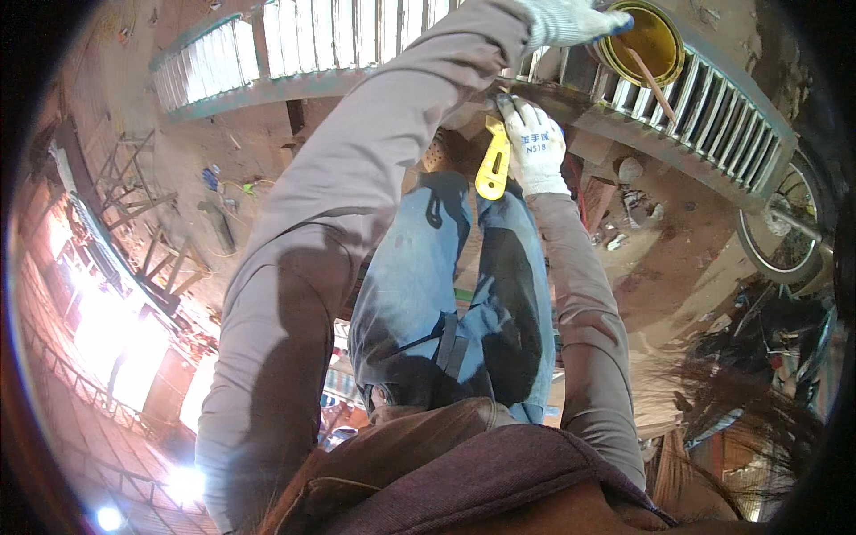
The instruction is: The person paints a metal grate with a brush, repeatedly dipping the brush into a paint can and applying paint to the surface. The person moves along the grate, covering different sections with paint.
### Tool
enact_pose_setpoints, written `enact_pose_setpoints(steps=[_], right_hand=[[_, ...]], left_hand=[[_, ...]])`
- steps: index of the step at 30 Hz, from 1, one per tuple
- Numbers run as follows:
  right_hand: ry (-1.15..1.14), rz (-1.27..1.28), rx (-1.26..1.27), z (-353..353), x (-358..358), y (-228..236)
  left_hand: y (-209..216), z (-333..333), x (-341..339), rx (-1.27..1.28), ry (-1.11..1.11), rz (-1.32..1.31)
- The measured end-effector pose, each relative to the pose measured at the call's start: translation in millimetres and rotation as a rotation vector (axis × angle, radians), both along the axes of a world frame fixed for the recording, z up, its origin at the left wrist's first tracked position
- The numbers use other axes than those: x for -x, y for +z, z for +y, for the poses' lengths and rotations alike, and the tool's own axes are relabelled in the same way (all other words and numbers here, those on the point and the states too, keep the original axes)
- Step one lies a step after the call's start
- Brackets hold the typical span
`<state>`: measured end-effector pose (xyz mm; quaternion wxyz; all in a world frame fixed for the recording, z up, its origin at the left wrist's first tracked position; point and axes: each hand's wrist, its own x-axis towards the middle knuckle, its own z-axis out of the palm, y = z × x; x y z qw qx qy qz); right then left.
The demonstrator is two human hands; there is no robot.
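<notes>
My left hand (pixel 571 23), in a white knit glove with blue on the fingers, reaches across to the upper middle. Its fingers lie over the left rim of a round can (pixel 658 45) with yellowish insides, and the frame's top edge cuts off part of the hand. A thin wooden stick (pixel 651 82) leans out of the can. Nearer to me, my right hand (pixel 535 143), also gloved, is closed at a flat yellow scraper (pixel 493 165) with a slot and a hole in its handle. The scraper's working end is partly hidden by my fingers.
A long slatted metal frame (pixel 348 80) runs across the far side, and the can stands on its right part. A spoked wheel (pixel 785 214) is at the right. Rubble (pixel 635 201) lies on the dirt floor. Metal stands (pixel 147 196) and bright glare are at the left.
</notes>
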<state>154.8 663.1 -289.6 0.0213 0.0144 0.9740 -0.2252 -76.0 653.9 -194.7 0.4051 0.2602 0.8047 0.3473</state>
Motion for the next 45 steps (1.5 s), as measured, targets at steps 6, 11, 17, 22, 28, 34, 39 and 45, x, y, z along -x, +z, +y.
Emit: enact_pose_setpoints(steps=[6,11,17,22,28,34,39,45], right_hand=[[-0.308,-0.113,0.057,-41.7,-3.2,8.7],[-0.519,-0.116,-0.063,-89.9,10.1,1.1],[-0.688,-0.238,-0.141,-153.0,43.6,-2.9],[-0.713,-0.259,-0.178,-185.6,53.8,-1.4],[-1.419,0.032,0.784,-198.4,55.0,4.7],[-1.602,0.044,0.575,-157.7,33.7,-9.2],[-0.962,-0.109,0.120,-173.4,7.0,-8.5],[-1.064,0.045,-0.212,-85.5,-0.5,-11.1]], left_hand=[[-67.6,16.8,-15.3,0.044,0.027,0.074],[-66.3,22.5,-9.7,-0.003,0.074,-0.079],[-46.0,-91.6,44.8,-0.319,0.252,-0.024],[-34.9,-209.0,81.5,-0.266,0.554,-0.454],[-27.5,-315.0,76.9,-0.142,0.742,-0.413],[-43.3,-340.4,51.8,-0.071,0.568,-0.419],[-2.4,-340.2,77.3,-0.025,0.398,-0.627],[2.1,-311.4,169.6,0.103,0.300,-0.147]])
